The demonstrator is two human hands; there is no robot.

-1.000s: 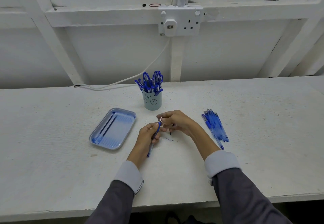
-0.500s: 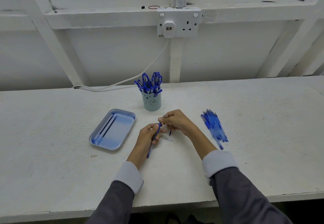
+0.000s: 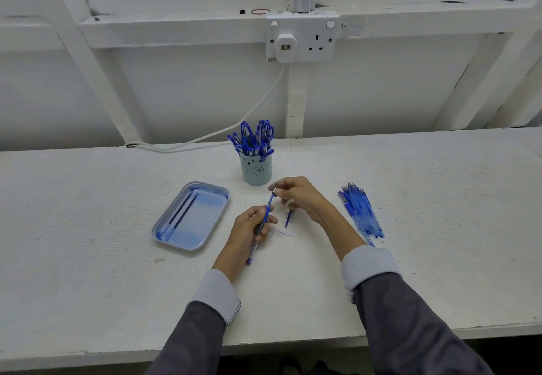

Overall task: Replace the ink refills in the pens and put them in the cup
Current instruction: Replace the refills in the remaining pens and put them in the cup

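Stretching across the whole view, the white tabletop (image 3: pixel 88 286) carries everything, and the cup (image 3: pixel 257 170) near its middle serves as the landmark. Behind the cup rises a white panelled wall with a double socket (image 3: pixel 302 37) directly above it, a white cable (image 3: pixel 205 137) running from the plug down to the tabletop on the cup's left. Two grey sleeves with pale cuffs come in from the near edge. A blue tray (image 3: pixel 192 217) lies in front of the cup and to its left, holding two dark thin refills (image 3: pixel 180 213) along its left side. To the right of the cup, well apart, a bundle of blue refills (image 3: pixel 360 213) lies flat on the tabletop. The cup itself is pale teal with a bear face, standing upright and packed with blue pens (image 3: pixel 253 138), caps up.

Just in front of the cup, the right hand (image 3: pixel 299 195) has thumb and forefinger pinched at the silver tip of a pen (image 3: pixel 264 219); its other fingers are curled over a short blue piece (image 3: pixel 289 217) that sticks down toward the tabletop; what exactly this piece is cannot be told. The left hand (image 3: pixel 252 228), nearer still and slightly left of the cup, is closed around the pen's blue grip and barrel. The pen slants, tip pointing up toward the cup, its rear end reaching below the left hand. A small blue ink scribble (image 3: pixel 284 233) marks the tabletop between the hands.
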